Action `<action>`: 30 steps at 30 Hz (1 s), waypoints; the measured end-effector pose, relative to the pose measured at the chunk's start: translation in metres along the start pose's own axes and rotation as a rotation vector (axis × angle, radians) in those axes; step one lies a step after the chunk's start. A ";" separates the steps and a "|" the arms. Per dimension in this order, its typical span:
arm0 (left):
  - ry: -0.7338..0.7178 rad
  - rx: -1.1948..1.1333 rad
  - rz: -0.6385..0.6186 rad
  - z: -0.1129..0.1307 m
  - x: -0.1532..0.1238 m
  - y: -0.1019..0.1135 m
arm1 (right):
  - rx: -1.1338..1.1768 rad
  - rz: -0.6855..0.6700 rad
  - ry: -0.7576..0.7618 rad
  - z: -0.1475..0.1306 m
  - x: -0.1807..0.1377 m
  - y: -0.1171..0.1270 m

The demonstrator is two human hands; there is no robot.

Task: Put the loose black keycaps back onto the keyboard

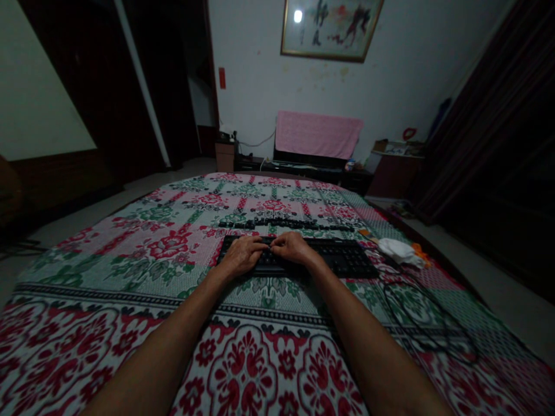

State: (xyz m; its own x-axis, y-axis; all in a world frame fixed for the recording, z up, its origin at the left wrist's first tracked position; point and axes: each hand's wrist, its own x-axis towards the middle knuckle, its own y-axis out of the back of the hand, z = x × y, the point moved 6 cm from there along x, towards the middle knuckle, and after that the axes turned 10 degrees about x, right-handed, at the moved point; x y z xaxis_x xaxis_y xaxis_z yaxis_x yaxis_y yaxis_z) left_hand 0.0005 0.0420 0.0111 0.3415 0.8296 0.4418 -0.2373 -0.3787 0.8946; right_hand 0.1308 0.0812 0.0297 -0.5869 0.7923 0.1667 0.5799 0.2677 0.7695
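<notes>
A black keyboard (347,260) lies on a patterned bedspread in front of me. My left hand (243,254) rests on its left part, fingers stretched toward the middle. Close beside it, my right hand (293,247) is bent over the keys with thumb and fingertips pinched together. Whatever sits between those fingertips is too small and dark to make out. Just beyond the keyboard runs an uneven row of small black keycaps (284,222), lying loose on the cloth.
The flowered bedspread (243,358) covers the bed. On the right lie a white cloth (399,251), an orange piece (420,254) and a looped black cable (433,341). Past the bed's far edge, a pink towel (318,134) hangs over a screen on a low cabinet.
</notes>
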 end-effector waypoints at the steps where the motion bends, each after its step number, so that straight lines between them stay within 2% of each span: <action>1: -0.001 0.000 0.001 0.000 0.000 0.000 | -0.002 -0.006 0.005 -0.001 0.000 0.000; 18: 0.014 -0.043 0.021 0.001 0.000 0.003 | -0.076 0.038 0.113 -0.010 -0.003 0.002; 22: -0.010 -0.035 0.005 0.002 0.000 0.003 | -0.091 0.020 0.076 -0.008 -0.002 0.001; 30: -0.004 -0.023 0.003 0.003 0.000 0.004 | -0.080 0.079 0.025 0.001 0.001 0.001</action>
State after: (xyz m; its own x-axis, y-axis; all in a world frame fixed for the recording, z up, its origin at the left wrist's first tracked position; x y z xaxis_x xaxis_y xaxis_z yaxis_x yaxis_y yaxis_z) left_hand 0.0026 0.0389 0.0151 0.3442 0.8267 0.4451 -0.2591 -0.3721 0.8913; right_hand 0.1311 0.0832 0.0295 -0.5559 0.7948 0.2433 0.5787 0.1599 0.7997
